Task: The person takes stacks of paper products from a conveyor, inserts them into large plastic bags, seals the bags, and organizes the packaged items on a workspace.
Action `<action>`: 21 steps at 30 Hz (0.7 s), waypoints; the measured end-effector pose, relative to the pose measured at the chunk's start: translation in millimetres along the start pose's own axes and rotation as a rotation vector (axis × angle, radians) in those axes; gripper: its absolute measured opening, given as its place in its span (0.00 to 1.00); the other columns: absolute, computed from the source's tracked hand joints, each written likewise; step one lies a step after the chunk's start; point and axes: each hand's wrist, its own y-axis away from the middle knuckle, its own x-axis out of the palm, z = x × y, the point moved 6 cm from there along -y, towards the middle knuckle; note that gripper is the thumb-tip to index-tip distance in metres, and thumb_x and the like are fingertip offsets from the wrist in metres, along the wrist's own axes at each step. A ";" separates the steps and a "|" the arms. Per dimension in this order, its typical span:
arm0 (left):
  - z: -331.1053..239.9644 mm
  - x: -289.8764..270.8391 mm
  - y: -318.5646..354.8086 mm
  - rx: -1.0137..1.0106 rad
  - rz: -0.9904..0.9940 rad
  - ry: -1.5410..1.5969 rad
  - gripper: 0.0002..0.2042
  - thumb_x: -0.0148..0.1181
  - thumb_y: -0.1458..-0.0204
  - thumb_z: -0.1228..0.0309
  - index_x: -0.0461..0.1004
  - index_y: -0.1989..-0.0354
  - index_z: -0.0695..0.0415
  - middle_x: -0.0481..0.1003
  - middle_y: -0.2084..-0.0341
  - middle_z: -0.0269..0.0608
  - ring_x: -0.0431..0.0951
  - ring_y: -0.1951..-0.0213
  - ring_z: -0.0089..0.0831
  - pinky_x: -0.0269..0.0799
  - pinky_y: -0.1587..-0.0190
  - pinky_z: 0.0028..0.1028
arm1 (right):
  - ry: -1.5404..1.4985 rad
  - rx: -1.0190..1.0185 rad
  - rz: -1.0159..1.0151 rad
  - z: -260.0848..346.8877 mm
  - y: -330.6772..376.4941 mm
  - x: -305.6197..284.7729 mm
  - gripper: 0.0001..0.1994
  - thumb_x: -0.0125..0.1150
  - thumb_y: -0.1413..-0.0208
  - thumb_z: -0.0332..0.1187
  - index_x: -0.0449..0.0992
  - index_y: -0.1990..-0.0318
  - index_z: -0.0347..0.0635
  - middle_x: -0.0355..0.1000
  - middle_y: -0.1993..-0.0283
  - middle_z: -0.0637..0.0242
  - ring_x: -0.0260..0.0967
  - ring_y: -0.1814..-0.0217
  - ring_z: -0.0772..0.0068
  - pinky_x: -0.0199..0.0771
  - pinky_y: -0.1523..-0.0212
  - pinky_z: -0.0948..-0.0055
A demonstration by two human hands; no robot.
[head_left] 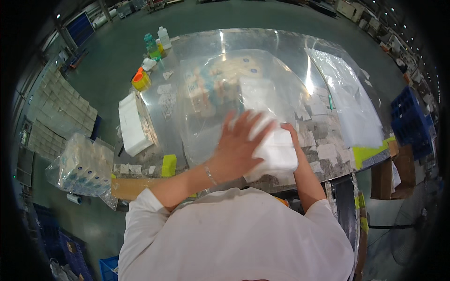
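Observation:
A white block-shaped pack (280,157), smeared by motion, is at the table's near edge, by the mouth of a large clear plastic bag (201,136). My left hand (240,146) is spread over the pack's left side, its fingers apart and blurred. Against the pack's right side, my right hand (291,133) grips it; part of that hand is hidden behind the pack. Inside the bag lie another white pack (258,93) and several printed packs (206,89) in pale wrapping.
Left on the metal table (197,40) are a white pack (133,124), an orange-and-yellow tape dispenser (140,79) and bottles (151,46). Flat clear bags (349,98) lie on the right. A bagged bundle (84,164), a cardboard box (393,175) and blue crates (412,122) flank the table.

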 end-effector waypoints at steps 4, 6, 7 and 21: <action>78.8 25.9 48.0 -0.298 0.039 -0.066 0.24 0.60 0.59 0.72 0.65 0.50 0.56 0.72 0.68 0.44 0.71 0.66 0.38 0.64 0.61 0.35 | 0.275 -0.349 -0.245 33.4 -36.6 -27.2 0.29 0.54 0.57 0.42 0.59 0.47 0.37 0.66 0.57 0.54 0.68 0.58 0.59 0.72 0.59 0.63; 98.3 29.8 55.8 -0.443 0.043 0.148 0.20 0.57 0.57 0.75 0.66 0.51 0.54 0.73 0.75 0.43 0.73 0.72 0.39 0.67 0.69 0.32 | 0.325 -0.419 -0.359 35.2 -46.8 -28.0 0.32 0.56 0.57 0.40 0.54 0.44 0.38 0.63 0.54 0.51 0.66 0.56 0.58 0.71 0.59 0.62; 84.7 21.7 39.2 -0.392 0.036 0.198 0.18 0.56 0.56 0.76 0.68 0.53 0.54 0.72 0.77 0.45 0.72 0.75 0.39 0.66 0.72 0.31 | 0.340 -0.420 -0.469 33.7 -49.6 -32.6 0.34 0.57 0.58 0.39 0.51 0.43 0.38 0.62 0.53 0.50 0.66 0.56 0.58 0.71 0.60 0.62; 50.7 -21.3 44.2 -0.166 0.087 0.246 0.21 0.55 0.63 0.81 0.72 0.56 0.56 0.70 0.82 0.42 0.65 0.84 0.36 0.61 0.80 0.26 | 0.227 -0.578 -0.450 3.0 -102.4 -33.2 0.37 0.60 0.60 0.37 0.50 0.44 0.26 0.61 0.51 0.52 0.59 0.51 0.61 0.59 0.49 0.69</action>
